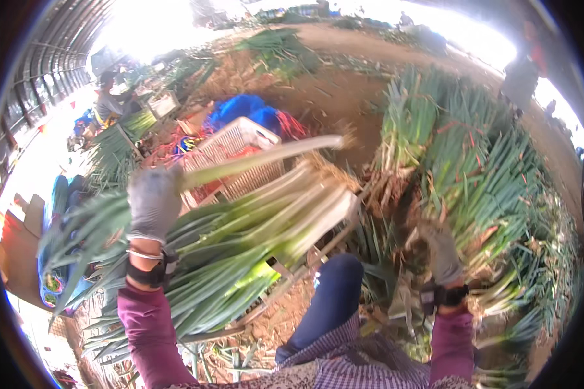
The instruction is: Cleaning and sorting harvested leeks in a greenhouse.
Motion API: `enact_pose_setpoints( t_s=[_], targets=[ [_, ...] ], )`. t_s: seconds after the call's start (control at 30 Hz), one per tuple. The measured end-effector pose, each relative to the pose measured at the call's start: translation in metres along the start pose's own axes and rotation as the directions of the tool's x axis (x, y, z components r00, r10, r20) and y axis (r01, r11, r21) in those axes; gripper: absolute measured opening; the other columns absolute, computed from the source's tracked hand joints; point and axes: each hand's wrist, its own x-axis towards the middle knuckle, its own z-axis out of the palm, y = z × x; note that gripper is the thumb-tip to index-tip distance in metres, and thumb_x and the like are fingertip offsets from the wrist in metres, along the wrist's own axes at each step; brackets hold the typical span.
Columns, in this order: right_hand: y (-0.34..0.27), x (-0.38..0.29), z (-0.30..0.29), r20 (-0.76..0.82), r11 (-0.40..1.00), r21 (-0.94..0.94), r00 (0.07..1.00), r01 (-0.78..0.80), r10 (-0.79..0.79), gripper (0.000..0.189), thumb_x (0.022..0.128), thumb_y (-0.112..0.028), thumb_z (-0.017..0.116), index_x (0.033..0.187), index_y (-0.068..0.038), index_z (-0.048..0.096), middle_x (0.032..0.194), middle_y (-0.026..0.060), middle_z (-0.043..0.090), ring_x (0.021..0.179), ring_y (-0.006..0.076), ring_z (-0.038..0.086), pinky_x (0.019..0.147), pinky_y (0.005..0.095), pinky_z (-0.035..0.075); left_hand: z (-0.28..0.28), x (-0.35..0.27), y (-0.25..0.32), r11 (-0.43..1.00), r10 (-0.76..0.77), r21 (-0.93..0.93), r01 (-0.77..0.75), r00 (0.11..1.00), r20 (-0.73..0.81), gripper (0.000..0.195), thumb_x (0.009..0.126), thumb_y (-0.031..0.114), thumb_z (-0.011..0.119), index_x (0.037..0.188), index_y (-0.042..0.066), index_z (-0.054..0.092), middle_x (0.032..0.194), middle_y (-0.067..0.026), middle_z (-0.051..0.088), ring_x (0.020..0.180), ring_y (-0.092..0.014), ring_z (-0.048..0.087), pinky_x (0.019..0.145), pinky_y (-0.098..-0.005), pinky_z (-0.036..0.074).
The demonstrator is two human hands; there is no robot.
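My left hand [153, 204], in a grey knit glove, grips one large Welsh onion stalk [263, 158]. Its white end and roots point right, and its leaves trail left, blurred. Below it, a pile of trimmed Welsh onions [243, 243] lies with the roots towards the upper right, on a low metal-framed rack [292, 279]. My right hand [438, 250], gloved too, hovers low beside the untrimmed onions on the right. Its fingers are curled and blurred; whether they hold a leaf is unclear. Both wrists wear black straps.
Behind the pile stands a plastic crate [238, 141] beside blue netting [243, 112] and red ties [292, 125]. Tied onion bundles [462, 131] crowd the right. My bent knee [340, 277] is close to the rack. A person [109, 99] sits at the far left; another [520, 80] stands far right.
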Motion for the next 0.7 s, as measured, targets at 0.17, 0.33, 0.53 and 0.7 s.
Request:
enact_pose_setpoints(
  t_s=[0.17, 0.33, 0.53, 0.7],
  targets=[
    [0.029, 0.012, 0.019, 0.026, 0.983, -0.055, 0.984, -0.177, 0.178, 0.027, 0.09, -0.028, 0.063, 0.105, -0.006, 0.065, 0.093, 0.0005, 0.067, 0.066, 0.0082, 0.06, 0.056, 0.0214, 0.048, 0.152, 0.013, 0.005, 0.96, -0.025, -0.25, 0.124, 0.931, 0.365, 0.025, 0.082, 0.034, 0.062, 0.09, 0.011, 0.064, 0.086, -0.0143, 0.066, 0.085, -0.034, 0.065, 0.071, -0.0451, 0.051],
    [0.052, 0.028, 0.041, 0.061, 0.949, -0.143, 0.955, -0.28, 0.291, 0.025, 0.091, -0.027, 0.062, 0.103, -0.005, 0.065, 0.09, 0.0005, 0.066, 0.066, 0.0083, 0.06, 0.06, 0.0217, 0.047, 0.23, 0.03, 0.011, 0.881, 0.084, -0.448, 0.156, 0.879, 0.47, 0.051, 0.073, 0.037, 0.076, 0.101, -0.004, 0.062, 0.102, -0.0259, 0.061, 0.097, -0.039, 0.061, 0.085, -0.0444, 0.049],
    [0.086, 0.046, 0.046, 0.048, 0.908, -0.188, 0.92, -0.375, 0.39, 0.023, 0.092, -0.025, 0.059, 0.102, -0.005, 0.064, 0.091, 0.0014, 0.066, 0.067, 0.0082, 0.059, 0.06, 0.022, 0.046, 0.232, 0.039, 0.015, 0.834, 0.157, -0.536, 0.135, 0.873, 0.463, 0.047, 0.074, 0.031, 0.076, 0.104, -0.002, 0.06, 0.099, -0.0247, 0.062, 0.099, -0.039, 0.06, 0.085, -0.0429, 0.048],
    [0.09, 0.06, 0.082, 0.182, 0.894, -0.216, 0.883, -0.392, 0.432, 0.026, 0.091, -0.023, 0.06, 0.108, -0.004, 0.063, 0.096, 0.0021, 0.065, 0.069, 0.0096, 0.059, 0.064, 0.0217, 0.047, 0.249, 0.032, 0.011, 0.813, 0.077, -0.536, 0.227, 0.871, 0.485, 0.049, 0.074, 0.03, 0.075, 0.108, -0.001, 0.058, 0.099, -0.0236, 0.063, 0.098, -0.038, 0.06, 0.084, -0.0423, 0.047]
  ],
)
